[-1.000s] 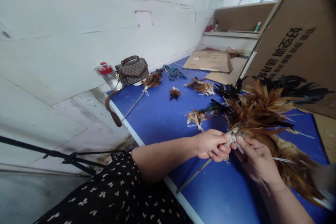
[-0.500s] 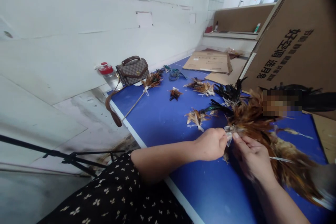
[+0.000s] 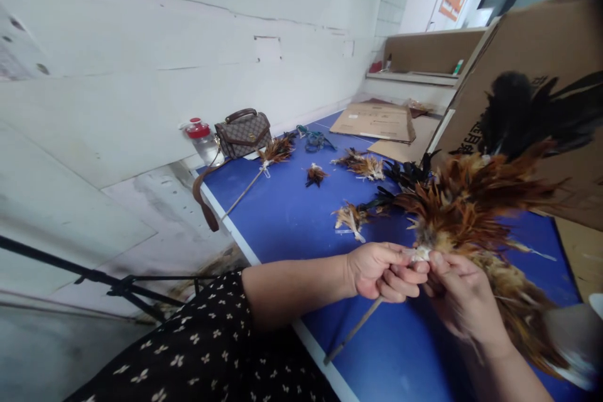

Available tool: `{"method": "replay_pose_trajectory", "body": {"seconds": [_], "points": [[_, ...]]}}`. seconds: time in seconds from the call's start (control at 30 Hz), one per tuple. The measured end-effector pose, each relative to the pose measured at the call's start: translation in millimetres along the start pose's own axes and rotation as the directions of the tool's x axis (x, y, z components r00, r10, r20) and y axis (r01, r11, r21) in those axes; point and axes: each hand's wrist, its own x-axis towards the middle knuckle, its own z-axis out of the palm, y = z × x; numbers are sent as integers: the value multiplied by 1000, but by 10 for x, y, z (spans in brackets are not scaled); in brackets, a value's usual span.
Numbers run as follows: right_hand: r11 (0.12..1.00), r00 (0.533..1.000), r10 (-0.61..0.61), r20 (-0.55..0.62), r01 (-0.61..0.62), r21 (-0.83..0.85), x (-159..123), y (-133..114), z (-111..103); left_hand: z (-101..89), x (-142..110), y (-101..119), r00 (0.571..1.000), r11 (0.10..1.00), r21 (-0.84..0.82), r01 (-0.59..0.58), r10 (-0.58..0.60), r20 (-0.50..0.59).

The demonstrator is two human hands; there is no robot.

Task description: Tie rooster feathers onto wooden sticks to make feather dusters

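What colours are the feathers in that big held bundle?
Mostly reddish brown feathers, with some black; the head view shows it.

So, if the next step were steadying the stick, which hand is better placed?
Left, I'd judge: the left hand is closed around the stick below the feathers, while the right hand pinches at the white material beside it.

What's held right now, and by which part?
A feather bundle on a stick, by its pale base, where left grip and right grip meet.
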Motion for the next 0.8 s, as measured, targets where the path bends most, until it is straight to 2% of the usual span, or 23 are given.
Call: {"method": "replay_pose_trajectory", "body": {"seconds": [0.03,0.1,0.17,0.23,0.3,0.37,0.43,0.63,0.7,0.8], "points": [[1000,1000,1,-19,-1,3,9,4,-7,2,19,-9,1000,1000,20,-10,11,-29],[1000,998,-6,-65,6,1,34,11,-12,11,68,-46,984,992,100,-73,88,-157],[1000,994,-18,-107,16,-20,58,16,-4,20,124,-110,921,959,238,-154,226,-317],[999,987,-32,-157,26,-43,74,19,15,25,171,-180,838,893,418,-166,351,-418],[998,982,-32,-187,21,-57,78,19,41,29,197,-228,782,819,563,-111,421,-460],[998,982,-26,-188,15,-56,74,17,68,36,198,-238,758,783,619,-66,443,-479],[999,985,-22,-173,15,-43,67,15,90,48,178,-211,762,798,599,-69,430,-485],[996,993,-79,-88,75,-56,61,72,98,68,108,-108,894,933,307,-188,292,-339],[985,990,-125,-70,115,-127,65,108,58,65,106,-98,907,948,253,-194,272,-321],[913,973,-224,-62,187,-362,81,116,-57,69,118,-73,900,949,222,-224,289,-328]]}}
